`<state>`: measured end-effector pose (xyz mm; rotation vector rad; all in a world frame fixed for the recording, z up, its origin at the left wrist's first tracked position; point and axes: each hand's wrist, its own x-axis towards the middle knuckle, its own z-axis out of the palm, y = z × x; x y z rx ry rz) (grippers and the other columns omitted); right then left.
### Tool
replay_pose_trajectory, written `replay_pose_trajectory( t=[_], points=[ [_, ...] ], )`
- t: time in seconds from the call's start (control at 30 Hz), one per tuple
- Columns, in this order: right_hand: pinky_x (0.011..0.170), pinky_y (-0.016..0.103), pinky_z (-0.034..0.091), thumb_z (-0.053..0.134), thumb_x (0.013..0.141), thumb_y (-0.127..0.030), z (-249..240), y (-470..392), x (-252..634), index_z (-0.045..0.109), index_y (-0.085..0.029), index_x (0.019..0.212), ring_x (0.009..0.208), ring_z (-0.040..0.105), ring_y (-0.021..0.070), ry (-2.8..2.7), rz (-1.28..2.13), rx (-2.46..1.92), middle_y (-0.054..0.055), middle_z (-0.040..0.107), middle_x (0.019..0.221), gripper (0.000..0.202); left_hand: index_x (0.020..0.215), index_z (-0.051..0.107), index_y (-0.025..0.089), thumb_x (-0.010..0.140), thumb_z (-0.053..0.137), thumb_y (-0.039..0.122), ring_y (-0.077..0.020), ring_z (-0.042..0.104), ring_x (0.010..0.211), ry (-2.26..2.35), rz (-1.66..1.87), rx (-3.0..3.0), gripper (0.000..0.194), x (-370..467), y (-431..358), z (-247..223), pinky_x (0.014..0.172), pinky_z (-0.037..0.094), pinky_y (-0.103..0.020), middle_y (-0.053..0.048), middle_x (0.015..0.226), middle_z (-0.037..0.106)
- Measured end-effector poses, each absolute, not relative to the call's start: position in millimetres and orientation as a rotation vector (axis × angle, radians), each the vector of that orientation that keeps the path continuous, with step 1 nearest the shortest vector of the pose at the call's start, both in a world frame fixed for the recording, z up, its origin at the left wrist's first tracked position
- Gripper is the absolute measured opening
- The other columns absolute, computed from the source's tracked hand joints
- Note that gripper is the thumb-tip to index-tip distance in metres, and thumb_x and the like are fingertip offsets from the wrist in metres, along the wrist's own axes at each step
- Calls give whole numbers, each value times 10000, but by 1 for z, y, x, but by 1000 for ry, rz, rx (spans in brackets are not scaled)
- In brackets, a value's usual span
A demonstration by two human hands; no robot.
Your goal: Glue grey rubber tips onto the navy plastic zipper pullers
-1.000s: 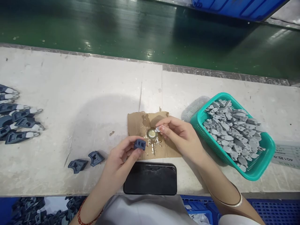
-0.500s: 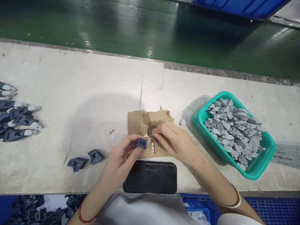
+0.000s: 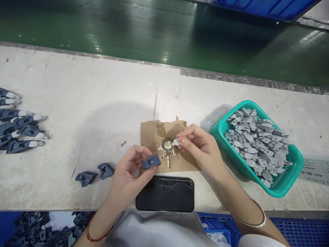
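Between the thumb and fingers of my left hand (image 3: pixel 132 171) is a dark blue-grey plastic part (image 3: pixel 151 161), its recessed face turned up. My right hand (image 3: pixel 202 147) pinches a small light grey plastic piece (image 3: pixel 176 141) just right of a bottle cap (image 3: pixel 167 144). The cap looks like it holds a shiny clear liquid. It sits on a piece of brown cardboard (image 3: pixel 149 132) with wet, glossy splashes around it. Two more dark blue-grey parts (image 3: pixel 86 178) lie on the table to the left of my left hand.
A teal basket (image 3: pixel 218 133) full of light grey pieces stands on the right. A black phone (image 3: pixel 165 194) lies before the cardboard. Joined dark and light parts (image 3: pixel 29 130) lie far left. A green surface (image 3: pixel 128 37) runs behind the table, and dark parts (image 3: pixel 33 230) fill a bin below.
My right hand has drawn back to the right from over the cap, exposing the light grey piece in its fingers. My left hand has turned the dark part so its recessed face shows.
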<state>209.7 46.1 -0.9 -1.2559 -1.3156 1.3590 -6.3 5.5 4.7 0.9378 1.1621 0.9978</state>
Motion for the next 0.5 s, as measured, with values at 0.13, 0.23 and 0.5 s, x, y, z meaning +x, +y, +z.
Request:
replay_pose_trajectory(
  t=[0.13, 0.23, 0.5],
  points=[
    [593, 198, 515, 774, 947, -303, 2, 42, 205, 746, -233, 925, 634, 651, 89, -1125, 1494, -1064, -36, 702, 737, 78, 911, 711, 222, 818, 743, 101, -81, 672, 736, 1190, 965, 952, 156, -4, 4, 2, 645, 516, -122, 26, 821, 723],
    [666, 199, 574, 786, 946, -312, 2, 36, 199, 765, -256, 955, 704, 722, 96, -1047, 1530, -958, -30, 733, 797, 60, 964, 743, 224, 863, 722, 133, -98, 683, 786, 1225, 945, 978, 138, -3, 2, -1, 706, 535, -148, 4, 863, 730],
    [721, 150, 577, 770, 966, -277, -2, 30, 190, 772, -255, 982, 739, 723, 57, -1010, 1681, -895, -32, 745, 830, 28, 966, 766, 240, 930, 707, 173, -178, 670, 1092, 1154, 1057, 1137, 96, -5, 4, -3, 874, 591, -231, -59, 1148, 652]
  ],
)
